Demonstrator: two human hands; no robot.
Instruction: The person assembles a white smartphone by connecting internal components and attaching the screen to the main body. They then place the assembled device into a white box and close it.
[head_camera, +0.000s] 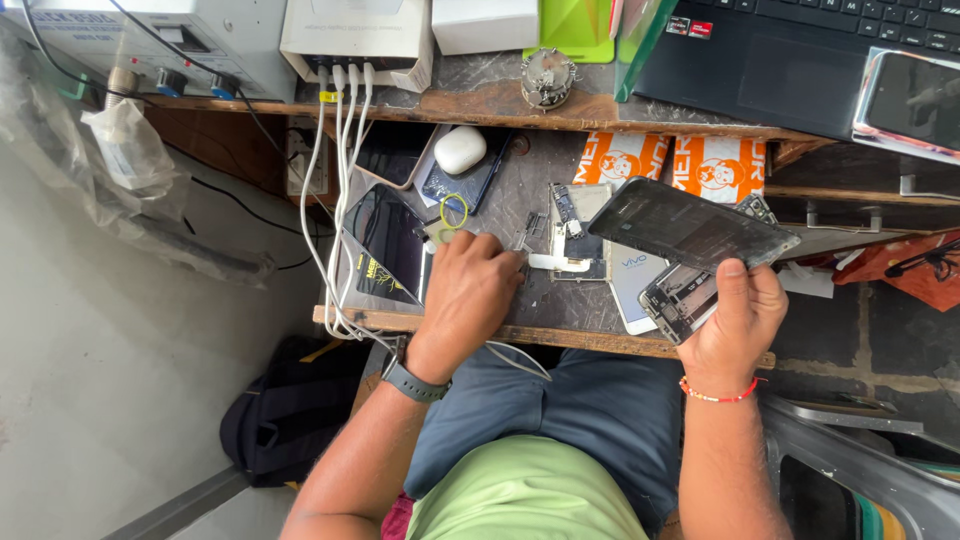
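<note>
**Phone teardown: screen lifted in right hand, left hand down among parts**

The right hand is closed around an opened phone body, thumb on top; a dark screen panel is propped up and tilted above it, seemingly still joined at one edge, though the joint is hidden. A red bead bracelet is worn on that wrist. The left hand is laid knuckles-up on the table, fingers curled down over small parts near a bare circuit board; whether anything is pinched cannot be told. A watch is worn on that wrist.

Further out, a white phone lies under the held body, a black phone sits left beside white cables, and a white earbud case rests above. A laptop is on the upper shelf.

Step judged: disassembly midway, with a tool or part being sought by the left hand. Next move likely calls for a steady hold on the body and a gentle, low-angle lift at the panel, so no flex cable is strained.
</note>
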